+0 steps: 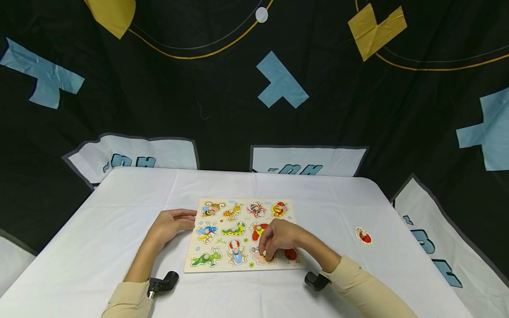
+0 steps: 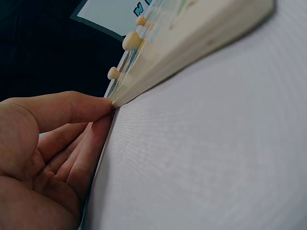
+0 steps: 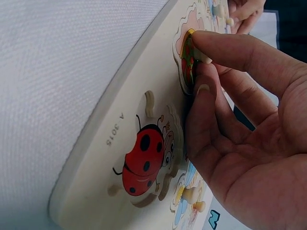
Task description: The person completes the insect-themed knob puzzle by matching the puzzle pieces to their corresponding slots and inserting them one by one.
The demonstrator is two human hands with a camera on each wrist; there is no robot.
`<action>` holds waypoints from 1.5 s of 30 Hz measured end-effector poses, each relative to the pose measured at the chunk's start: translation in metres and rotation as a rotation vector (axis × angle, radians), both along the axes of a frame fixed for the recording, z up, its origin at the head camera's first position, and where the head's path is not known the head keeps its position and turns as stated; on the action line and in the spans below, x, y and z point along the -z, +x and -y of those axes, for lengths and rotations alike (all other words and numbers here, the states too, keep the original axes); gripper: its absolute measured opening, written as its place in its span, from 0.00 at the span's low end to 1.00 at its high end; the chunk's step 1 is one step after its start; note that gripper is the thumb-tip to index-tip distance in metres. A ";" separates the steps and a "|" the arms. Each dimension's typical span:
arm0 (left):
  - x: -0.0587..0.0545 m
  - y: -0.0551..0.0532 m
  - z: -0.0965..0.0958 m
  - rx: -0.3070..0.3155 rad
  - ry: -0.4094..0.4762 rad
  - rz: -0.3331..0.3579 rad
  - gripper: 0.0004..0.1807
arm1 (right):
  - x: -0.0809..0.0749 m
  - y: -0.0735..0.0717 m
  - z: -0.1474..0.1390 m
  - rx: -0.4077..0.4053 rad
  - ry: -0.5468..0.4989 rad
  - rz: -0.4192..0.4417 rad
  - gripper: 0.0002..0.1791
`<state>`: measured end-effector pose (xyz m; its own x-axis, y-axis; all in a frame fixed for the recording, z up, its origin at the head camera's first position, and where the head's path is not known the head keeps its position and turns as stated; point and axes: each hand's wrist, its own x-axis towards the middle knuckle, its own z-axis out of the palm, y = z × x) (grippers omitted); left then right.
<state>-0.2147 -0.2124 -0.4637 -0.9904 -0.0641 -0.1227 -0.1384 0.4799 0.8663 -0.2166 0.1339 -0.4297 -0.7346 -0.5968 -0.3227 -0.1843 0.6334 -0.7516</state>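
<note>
A wooden peg puzzle board (image 1: 216,267) lies on the white table, filled with knobbed insect pieces. My right hand (image 1: 278,236) is over its near right part. There, thumb and fingertips pinch the small knob of a pink-edged puzzle piece (image 3: 181,45), whose yellow, green and red middle is partly covered. That piece sits in or right at its recess; how deep, I cannot tell. Beside it is a recess with a printed ladybug (image 3: 144,160). My left hand (image 1: 169,227) touches the board's left edge with its fingertips, fingers fairly straight. A loose ladybug piece (image 1: 363,236) lies right of the board.
White cloth covers the table (image 1: 131,194). Behind it hangs a black backdrop (image 1: 222,110) with blue and yellow shapes. Wooden knobs (image 2: 132,40) stick up from the board's pieces. Each wrist wears a black camera mount (image 1: 163,282).
</note>
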 end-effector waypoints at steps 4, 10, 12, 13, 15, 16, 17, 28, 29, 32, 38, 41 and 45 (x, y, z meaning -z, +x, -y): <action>0.000 0.000 0.000 0.000 0.000 0.002 0.26 | 0.000 0.000 -0.001 0.003 0.008 0.002 0.09; 0.000 0.000 0.000 0.001 -0.003 0.001 0.25 | 0.000 -0.002 -0.002 0.007 0.013 0.015 0.08; 0.000 0.000 0.000 0.002 -0.003 0.000 0.26 | -0.001 -0.002 -0.002 0.006 0.016 0.020 0.08; 0.000 0.001 0.000 0.002 -0.007 -0.002 0.26 | -0.001 -0.002 -0.002 0.005 0.016 0.023 0.08; 0.000 0.001 0.000 0.007 -0.011 -0.007 0.26 | 0.000 -0.003 -0.002 0.006 0.016 0.028 0.08; -0.001 0.001 0.000 0.009 -0.010 -0.009 0.26 | 0.000 -0.003 -0.002 0.006 0.016 0.030 0.08; -0.001 0.001 0.000 0.009 -0.016 -0.012 0.26 | 0.000 -0.003 -0.002 0.007 0.016 0.030 0.08; 0.000 0.001 0.000 0.013 -0.026 -0.018 0.26 | 0.000 -0.003 -0.002 0.017 0.010 0.042 0.08; -0.001 0.000 0.000 0.013 -0.026 -0.018 0.26 | 0.000 -0.003 -0.002 0.018 0.010 0.044 0.08; 0.000 0.000 0.000 0.012 -0.025 -0.013 0.26 | 0.000 -0.003 -0.002 0.019 0.014 0.052 0.08; 0.000 0.000 0.000 0.012 -0.018 -0.007 0.26 | 0.001 -0.004 -0.003 0.014 0.018 0.065 0.08; -0.001 0.001 0.000 0.014 -0.015 -0.008 0.26 | 0.000 -0.004 -0.003 0.006 0.015 0.073 0.08; -0.002 0.001 0.001 0.014 -0.010 -0.011 0.25 | 0.000 -0.006 -0.003 -0.009 0.009 0.082 0.08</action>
